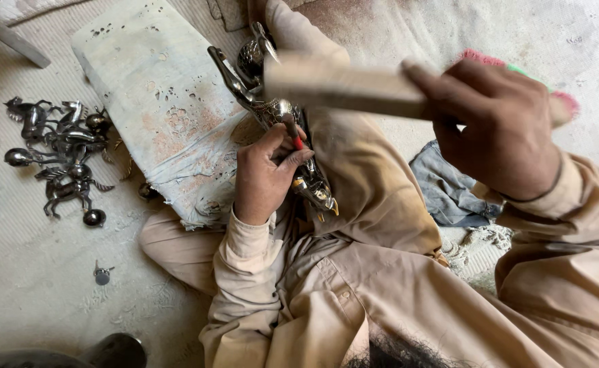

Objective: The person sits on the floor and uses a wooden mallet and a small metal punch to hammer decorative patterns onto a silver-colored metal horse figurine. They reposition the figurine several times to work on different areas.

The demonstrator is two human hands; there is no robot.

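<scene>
Beside the pale stone block (156,102), a metal bird figurine (272,112) lies across the lap, the right hand (503,129) gripping a raised wooden mallet (340,85), the left hand (265,174) pinching a red-tipped punch (292,131) on it; mid-chasing, the strike wants a square, steady punch.

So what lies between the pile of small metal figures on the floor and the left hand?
In the head view, a worn whitish block lies between the metal figures and the left hand, which holds a thin tool against a shiny metal figurine.
</scene>
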